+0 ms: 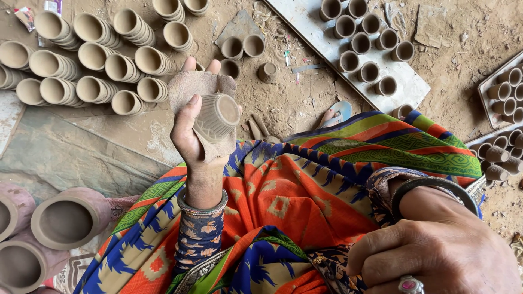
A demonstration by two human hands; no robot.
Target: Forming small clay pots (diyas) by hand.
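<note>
Head view, looking down over a lap draped in bright patterned cloth point(289, 201), orange, blue and green. Left hand point(199, 130) raised above the lap, palm toward the camera, fingers point(190, 65) spread behind a worn scrap of gritty sheet point(188, 87) that wraps under a small ribbed clay cup point(218, 117); thumb pressed on the cup's side, so the hand is closed around cup and sheet together. Cup lies tilted: long axis runs roughly left to right, solid base facing right and slightly up toward the camera, mouth hidden against the sheet and palm.

Right hand point(436, 256) low at the bottom right edge, curled into a loose fist, ring on one finger, bangle at the wrist; whether it holds anything cannot be told.

Dirt floor point(283, 103) around:
- stacks of nested cups point(92, 65) lying on their sides, upper left, just beyond the left hand
- three loose cups point(239, 51) near the fingertips
- white board point(403, 81) with upright cups in rows, upper right
- tray of cups point(504, 92) at the right edge
- larger clay pots point(65, 220) at lower left, beside the lap
- a sandalled foot point(335, 114) showing past the cloth's hem
</note>
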